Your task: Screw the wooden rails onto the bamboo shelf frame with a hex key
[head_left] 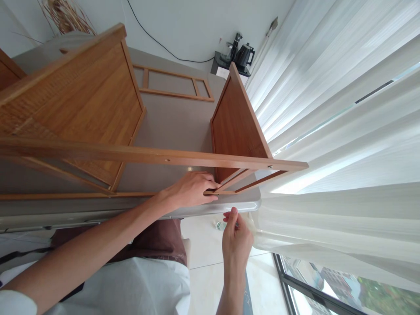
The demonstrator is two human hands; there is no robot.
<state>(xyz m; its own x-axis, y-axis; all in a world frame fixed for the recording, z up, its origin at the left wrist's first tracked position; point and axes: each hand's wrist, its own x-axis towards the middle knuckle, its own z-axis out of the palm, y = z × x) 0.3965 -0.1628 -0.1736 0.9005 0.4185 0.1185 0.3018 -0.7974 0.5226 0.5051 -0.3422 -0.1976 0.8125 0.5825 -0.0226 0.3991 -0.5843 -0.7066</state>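
Observation:
A wooden frame (141, 154) with long rails and short crosspieces runs along the front of the table. My left hand (193, 190) is closed on its lower rail near the right-hand crosspiece, thumb and fingers on either side. Just off the table's front edge, my right hand (236, 234) is closed in a pinch. Whatever may be between those fingers is too small and hidden to name. Behind the frame stand an upright wooden panel (241, 118) on the right and a larger, slanted wooden panel (98, 100) on the left. Small holes or screw heads dot the upper rail.
Flat on the grey table (173, 122) lies a second wooden frame (173, 92). A black kettle (244, 55) stands on a small stand by the wall. White curtains (344, 144) hang close on the right. A bottle (220, 225) is on the floor.

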